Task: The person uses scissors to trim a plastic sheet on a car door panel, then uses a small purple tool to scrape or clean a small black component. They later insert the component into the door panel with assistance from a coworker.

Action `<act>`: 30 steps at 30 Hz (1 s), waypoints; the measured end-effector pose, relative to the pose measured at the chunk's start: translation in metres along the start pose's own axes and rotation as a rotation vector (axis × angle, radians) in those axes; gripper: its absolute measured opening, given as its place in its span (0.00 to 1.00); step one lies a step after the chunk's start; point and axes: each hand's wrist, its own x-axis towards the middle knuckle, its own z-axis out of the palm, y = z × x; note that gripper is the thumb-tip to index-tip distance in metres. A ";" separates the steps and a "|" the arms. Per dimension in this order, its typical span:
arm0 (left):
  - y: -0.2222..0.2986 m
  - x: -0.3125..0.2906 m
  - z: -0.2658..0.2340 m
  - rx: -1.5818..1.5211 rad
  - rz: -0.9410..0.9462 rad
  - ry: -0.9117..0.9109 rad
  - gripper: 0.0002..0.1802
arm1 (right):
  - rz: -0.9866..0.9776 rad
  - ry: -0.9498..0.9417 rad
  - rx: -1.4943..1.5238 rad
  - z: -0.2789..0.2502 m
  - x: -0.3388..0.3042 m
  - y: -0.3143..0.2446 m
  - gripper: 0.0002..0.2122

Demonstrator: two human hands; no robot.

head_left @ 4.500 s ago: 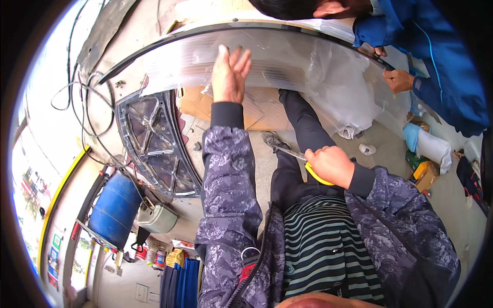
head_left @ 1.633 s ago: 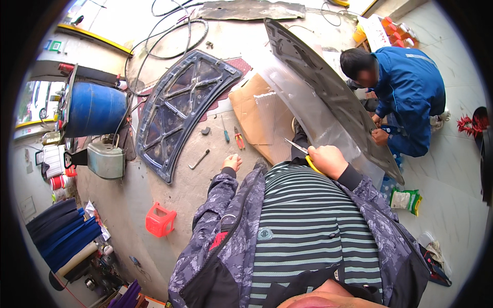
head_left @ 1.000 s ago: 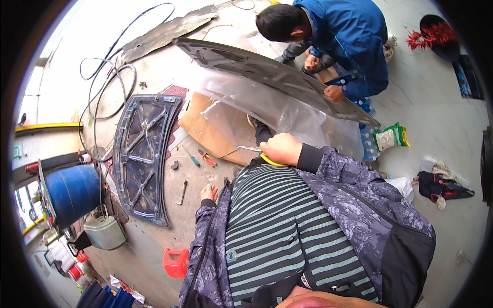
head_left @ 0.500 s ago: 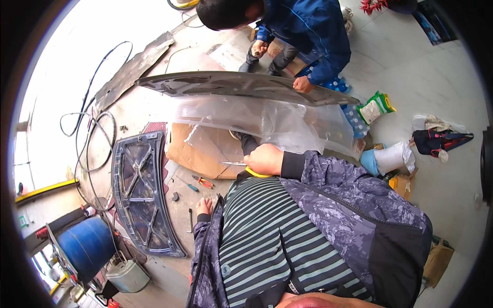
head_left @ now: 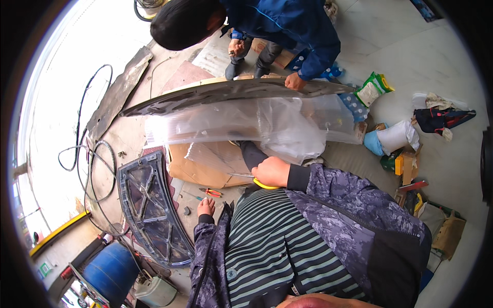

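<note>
My right hand (head_left: pixel 271 172) is closed around a yellow-handled cutter (head_left: pixel 259 181), whose thin blade points left past my knuckles, just below the hanging plastic sheet (head_left: pixel 267 126). Since half a second ago the view has swung so that the sheet and the dark car panel (head_left: pixel 231 91) above it now run level across the frame; the fist has kept its place under the sheet's lower edge, which suggests the cutting posture is held rather than changed. My left hand (head_left: pixel 206 207) hangs low, fingers loosely curled on nothing, as before. Just beyond its fingertips lie red-handled pliers (head_left: pixel 211 193) on the floor, and past those a flattened cardboard (head_left: pixel 197 169). Left of that hand rests a second panel (head_left: pixel 149 205), inner frame upward. Beyond the sheet a co-worker in a blue jacket (head_left: pixel 287 25) steadies the panel's far edge with one hand (head_left: pixel 294 82). The blade tip is hard to make out against the cardboard, and I cannot tell whether it touches the plastic. My legs are hidden behind the sheet.
</note>
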 end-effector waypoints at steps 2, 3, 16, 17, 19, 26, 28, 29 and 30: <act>0.031 0.012 0.020 0.043 0.041 -0.052 0.24 | 0.022 -0.006 0.032 -0.003 0.004 0.011 0.13; 0.048 0.019 0.029 0.059 0.053 -0.085 0.25 | 0.033 -0.001 0.045 -0.004 0.007 0.017 0.13; 0.189 0.070 0.183 0.171 0.137 -0.185 0.25 | 0.104 -0.086 0.099 -0.031 0.046 0.081 0.12; 0.194 0.069 0.191 0.166 0.141 -0.199 0.26 | 0.108 -0.110 0.095 -0.034 0.052 0.083 0.12; 0.194 0.064 0.198 0.172 0.142 -0.208 0.26 | 0.082 -0.119 0.082 -0.040 0.060 0.086 0.12; 0.164 0.058 0.161 0.109 0.179 -0.106 0.26 | -0.009 -0.140 -0.003 -0.056 0.089 0.082 0.11; 0.146 0.057 0.135 0.064 0.125 -0.070 0.26 | -0.021 -0.184 -0.050 -0.058 0.096 0.075 0.11; 0.132 0.055 0.122 0.037 0.123 0.003 0.25 | -0.033 -0.192 -0.056 -0.059 0.099 0.070 0.11; 0.117 0.053 0.108 0.045 0.137 0.007 0.26 | -0.067 -0.182 -0.056 -0.059 0.102 0.066 0.11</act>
